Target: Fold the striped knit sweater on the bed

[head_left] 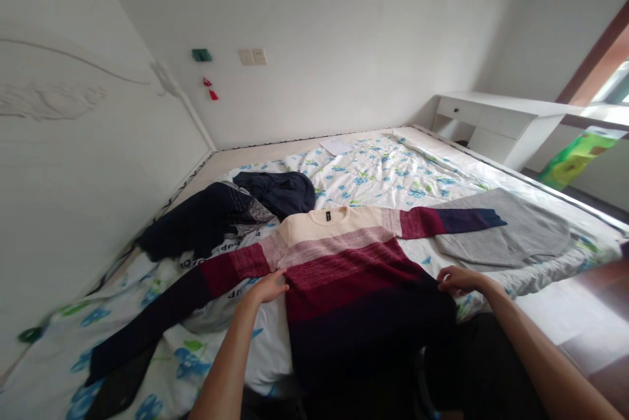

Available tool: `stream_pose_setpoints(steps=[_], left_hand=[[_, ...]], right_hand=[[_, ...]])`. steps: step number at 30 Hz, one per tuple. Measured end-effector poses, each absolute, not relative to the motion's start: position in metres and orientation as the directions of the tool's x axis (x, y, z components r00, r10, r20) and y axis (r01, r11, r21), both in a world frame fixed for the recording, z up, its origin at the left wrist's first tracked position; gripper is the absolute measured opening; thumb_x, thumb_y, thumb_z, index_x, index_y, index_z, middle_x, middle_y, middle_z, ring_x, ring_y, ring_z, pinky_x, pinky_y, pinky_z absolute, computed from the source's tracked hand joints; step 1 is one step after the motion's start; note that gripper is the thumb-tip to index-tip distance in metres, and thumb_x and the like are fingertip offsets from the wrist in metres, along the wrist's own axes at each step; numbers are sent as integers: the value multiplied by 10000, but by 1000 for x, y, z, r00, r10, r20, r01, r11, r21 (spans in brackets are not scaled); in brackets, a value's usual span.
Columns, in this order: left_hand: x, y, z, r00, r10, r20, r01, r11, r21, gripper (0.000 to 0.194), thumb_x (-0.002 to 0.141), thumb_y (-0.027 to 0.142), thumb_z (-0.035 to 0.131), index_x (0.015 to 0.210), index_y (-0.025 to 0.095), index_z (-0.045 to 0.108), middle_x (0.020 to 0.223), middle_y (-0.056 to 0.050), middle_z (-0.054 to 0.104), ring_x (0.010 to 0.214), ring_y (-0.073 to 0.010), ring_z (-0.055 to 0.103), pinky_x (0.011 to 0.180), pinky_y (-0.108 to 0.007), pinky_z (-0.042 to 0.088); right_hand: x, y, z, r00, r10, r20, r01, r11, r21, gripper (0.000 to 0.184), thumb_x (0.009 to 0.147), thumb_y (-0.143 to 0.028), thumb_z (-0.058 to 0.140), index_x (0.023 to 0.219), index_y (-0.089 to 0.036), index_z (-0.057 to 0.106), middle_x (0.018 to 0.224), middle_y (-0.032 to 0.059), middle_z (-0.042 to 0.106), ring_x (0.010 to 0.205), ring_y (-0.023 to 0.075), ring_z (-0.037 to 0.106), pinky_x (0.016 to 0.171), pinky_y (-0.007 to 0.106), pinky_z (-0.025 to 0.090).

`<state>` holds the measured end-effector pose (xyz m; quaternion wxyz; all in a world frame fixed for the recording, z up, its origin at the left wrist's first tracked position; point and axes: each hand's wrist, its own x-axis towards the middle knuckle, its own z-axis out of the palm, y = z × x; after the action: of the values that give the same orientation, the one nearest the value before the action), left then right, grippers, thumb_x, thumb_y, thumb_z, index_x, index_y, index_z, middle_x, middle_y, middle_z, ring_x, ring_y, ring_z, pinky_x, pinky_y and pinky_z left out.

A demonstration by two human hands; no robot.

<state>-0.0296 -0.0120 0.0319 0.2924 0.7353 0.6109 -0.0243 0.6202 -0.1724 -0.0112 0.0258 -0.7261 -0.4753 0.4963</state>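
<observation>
A striped sweater (344, 263), cream at the collar, then pink, dark red and navy, lies flat on the bed with both sleeves spread out. My left hand (270, 287) rests on its left side seam below the armpit, fingers closed on the edge of the knit. My right hand (455, 279) pinches the sweater's right side edge. The hem hangs over the bed's near edge toward me.
A floral sheet (373, 171) covers the bed. A heap of dark navy clothes (230, 210) lies left of the collar. A grey sweater (511, 233) lies on the right. A white headboard (73, 164) stands at left, a white desk (496, 122) at back right.
</observation>
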Motion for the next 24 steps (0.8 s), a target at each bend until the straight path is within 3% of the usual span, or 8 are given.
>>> stream_pose_setpoints(steps=[3,6,9,11,14,17,21,24], left_hand=[[-28,-11,38,220,874,-434,923,-43,381,697,898,390,715,1557,172,659,1641,-183,690,1523,-340,671,1271,-405,503],[-23,-8,44,166,904,-393,932,-13,363,717,921,393,700,1589,138,636,1607,-204,713,1501,-354,686,1272,-427,502],[-16,-9,48,234,924,-304,910,-98,403,650,941,363,675,1562,173,678,1577,-173,744,1474,-331,707,1286,-416,492],[-10,-12,48,335,916,-219,872,-214,441,609,946,327,648,1533,181,714,1613,-157,721,1512,-313,675,1328,-407,453],[0,-16,43,449,884,-128,811,-343,474,606,938,314,649,1522,179,736,1657,-151,686,1577,-322,611,1388,-457,388],[5,-16,35,489,859,-151,799,-371,473,650,944,337,667,1576,193,708,1704,-143,643,1616,-327,566,1408,-488,362],[5,-11,26,475,816,-330,855,-340,390,676,962,362,679,1614,183,681,1759,-161,578,1665,-330,509,1414,-468,337],[5,-9,22,436,791,-430,892,-317,322,681,962,403,719,1608,189,692,1810,-167,504,1723,-348,414,1429,-472,289]], right_hand=[[609,-156,-14,105,732,-673,597,-588,-546,450,752,-484,944,1084,-219,793,784,23,698,742,194,692,642,267,535],[609,-136,-9,200,806,-558,429,-584,-689,468,796,-455,934,1169,-217,783,957,76,786,836,204,736,696,275,569],[628,-114,-6,437,802,-407,150,-511,-846,457,861,-410,871,1257,-221,743,1078,91,794,888,190,750,745,273,608],[646,-101,-9,620,695,-365,-23,-449,-893,421,882,-363,836,1261,-227,713,1062,66,768,847,167,725,737,261,620],[672,-85,-20,802,462,-379,-223,-358,-907,348,893,-267,784,1217,-242,661,1035,18,702,773,128,649,673,213,588],[693,-76,-32,836,321,-445,-367,-277,-888,328,860,-206,781,1139,-257,615,1005,-18,632,734,112,590,635,190,567],[717,-70,-37,759,337,-557,-555,-114,-824,265,869,-178,726,1052,-272,559,1017,-29,570,788,110,625,727,197,627],[731,-66,-40,729,389,-564,-605,-21,-796,168,899,-189,647,1007,-271,548,1063,-8,575,877,118,652,864,232,659]])
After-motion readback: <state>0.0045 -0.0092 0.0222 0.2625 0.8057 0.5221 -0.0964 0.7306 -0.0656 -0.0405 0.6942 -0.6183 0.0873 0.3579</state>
